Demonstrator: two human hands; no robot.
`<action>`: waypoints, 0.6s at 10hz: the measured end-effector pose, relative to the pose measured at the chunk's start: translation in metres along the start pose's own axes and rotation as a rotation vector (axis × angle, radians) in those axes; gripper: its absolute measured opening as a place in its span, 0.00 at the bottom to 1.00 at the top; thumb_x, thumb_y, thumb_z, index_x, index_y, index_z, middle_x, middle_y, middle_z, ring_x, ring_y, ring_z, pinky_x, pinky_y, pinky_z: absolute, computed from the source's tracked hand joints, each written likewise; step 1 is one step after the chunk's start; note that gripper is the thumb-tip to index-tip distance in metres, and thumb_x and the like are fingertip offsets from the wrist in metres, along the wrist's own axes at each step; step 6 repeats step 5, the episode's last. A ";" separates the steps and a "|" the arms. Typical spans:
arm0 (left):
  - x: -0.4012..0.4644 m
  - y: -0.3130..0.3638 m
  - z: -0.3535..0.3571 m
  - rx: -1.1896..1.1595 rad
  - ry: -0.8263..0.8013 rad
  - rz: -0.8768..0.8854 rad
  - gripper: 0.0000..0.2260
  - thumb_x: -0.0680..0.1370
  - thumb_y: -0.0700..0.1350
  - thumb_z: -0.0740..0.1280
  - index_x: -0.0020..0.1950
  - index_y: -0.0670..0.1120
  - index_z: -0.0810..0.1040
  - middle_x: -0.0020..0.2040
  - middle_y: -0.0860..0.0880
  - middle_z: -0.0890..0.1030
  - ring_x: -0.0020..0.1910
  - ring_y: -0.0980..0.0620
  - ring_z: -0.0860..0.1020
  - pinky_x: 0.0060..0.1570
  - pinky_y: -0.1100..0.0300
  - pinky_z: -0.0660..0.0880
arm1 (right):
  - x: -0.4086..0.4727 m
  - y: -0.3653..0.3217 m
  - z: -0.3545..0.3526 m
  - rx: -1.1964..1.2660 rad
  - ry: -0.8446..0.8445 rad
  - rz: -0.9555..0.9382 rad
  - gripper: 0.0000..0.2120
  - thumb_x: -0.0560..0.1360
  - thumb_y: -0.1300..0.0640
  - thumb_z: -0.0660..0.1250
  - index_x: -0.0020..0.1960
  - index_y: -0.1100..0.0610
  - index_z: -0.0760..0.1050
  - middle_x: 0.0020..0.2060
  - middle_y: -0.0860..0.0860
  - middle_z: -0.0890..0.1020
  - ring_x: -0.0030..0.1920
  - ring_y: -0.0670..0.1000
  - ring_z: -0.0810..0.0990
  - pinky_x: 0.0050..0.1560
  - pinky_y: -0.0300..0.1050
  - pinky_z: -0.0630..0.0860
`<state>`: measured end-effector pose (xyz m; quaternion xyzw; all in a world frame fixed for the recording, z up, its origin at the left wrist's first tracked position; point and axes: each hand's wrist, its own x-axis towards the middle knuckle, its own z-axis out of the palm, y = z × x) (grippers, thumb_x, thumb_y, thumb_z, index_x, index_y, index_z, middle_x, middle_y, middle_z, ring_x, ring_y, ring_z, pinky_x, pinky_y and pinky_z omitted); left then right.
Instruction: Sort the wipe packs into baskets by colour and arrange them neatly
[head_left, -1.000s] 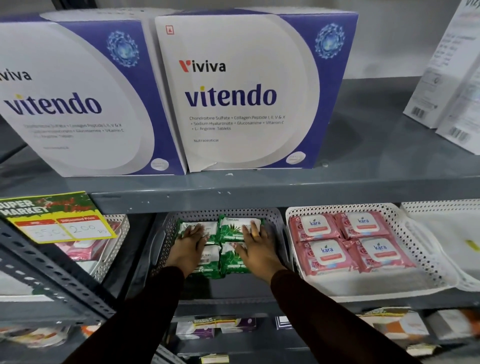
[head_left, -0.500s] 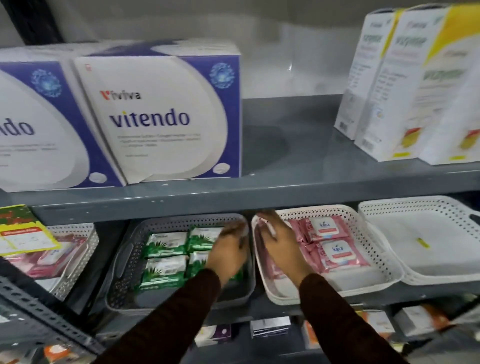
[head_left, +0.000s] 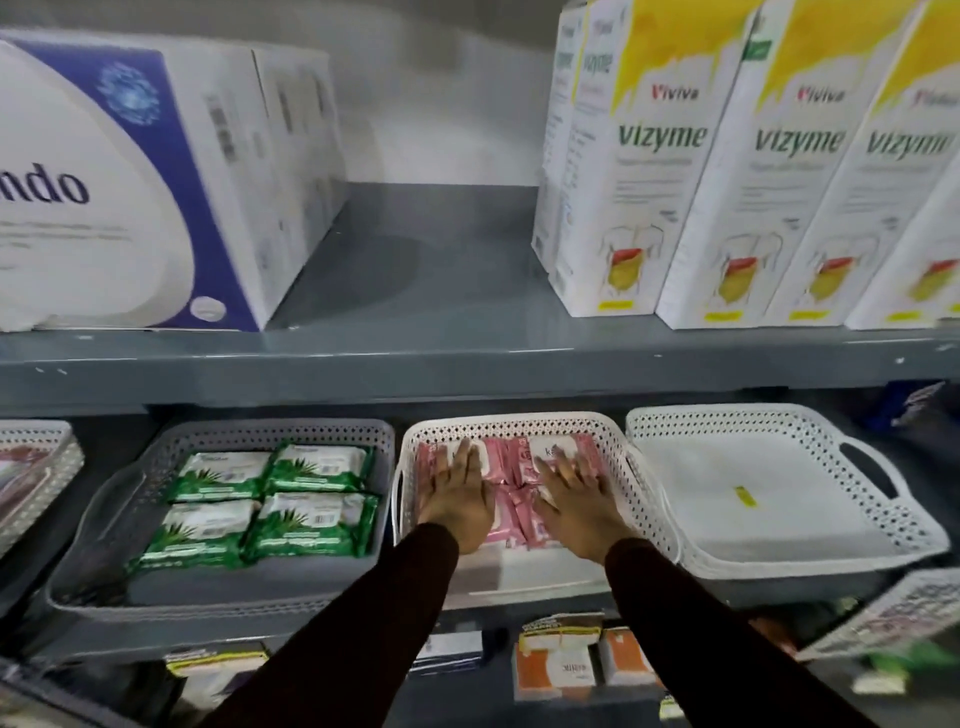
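Both hands flat, palms down, on the pink plastic wipe packs (head_left: 511, 499) inside the white perforated plastic basket (head_left: 511, 423), shelf centre. Left hand (head_left: 457, 493) covers packs on basket's 9 o'clock side, fingers straight and close together, pointing to 12 o'clock. Right hand (head_left: 576, 501) covers packs on 3 o'clock side, fingers slightly spread, tips near basket's far wall. Nothing pinched, just pressing. Dark maroon sleeves (head_left: 691, 618) come in from 6 o'clock. Pink packs bunched toward basket's 12 o'clock end, some edges crumpled between the hands; exact count cannot be told. At 9 o'clock of it, touching or just beside, a grey perforated plastic basket (head_left: 270, 428) with four green wipe packs (head_left: 270, 499) in a two-by-two block. At 3 o'clock, a second white perforated handled basket (head_left: 852, 447), small yellow sticker on its floor. Upper shelf: purple-and-white cardboard box (head_left: 130, 182) at 10 o'clock, white-and-yellow vizyme cartons (head_left: 753, 171) at 2 o'clock.
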<state>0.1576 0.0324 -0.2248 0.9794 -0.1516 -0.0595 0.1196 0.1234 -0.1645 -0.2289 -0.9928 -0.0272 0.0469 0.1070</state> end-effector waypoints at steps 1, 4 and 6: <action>-0.003 0.001 0.000 0.035 0.016 0.016 0.27 0.84 0.56 0.42 0.78 0.46 0.37 0.78 0.48 0.35 0.75 0.43 0.33 0.67 0.48 0.28 | 0.003 -0.001 0.006 -0.038 0.005 0.018 0.31 0.79 0.35 0.43 0.78 0.43 0.40 0.79 0.51 0.40 0.76 0.58 0.35 0.74 0.65 0.37; -0.002 0.016 0.000 0.295 0.009 -0.012 0.27 0.83 0.55 0.38 0.77 0.42 0.34 0.76 0.43 0.33 0.74 0.39 0.32 0.74 0.39 0.38 | 0.003 0.000 0.004 -0.019 -0.012 0.033 0.32 0.77 0.34 0.41 0.78 0.43 0.42 0.79 0.52 0.42 0.78 0.60 0.38 0.73 0.68 0.40; -0.014 0.023 -0.015 0.213 0.118 0.097 0.27 0.84 0.52 0.43 0.78 0.42 0.38 0.78 0.43 0.38 0.75 0.41 0.34 0.74 0.42 0.38 | -0.004 -0.003 -0.013 0.074 -0.031 0.021 0.33 0.79 0.35 0.45 0.78 0.44 0.38 0.78 0.52 0.36 0.75 0.57 0.29 0.72 0.68 0.32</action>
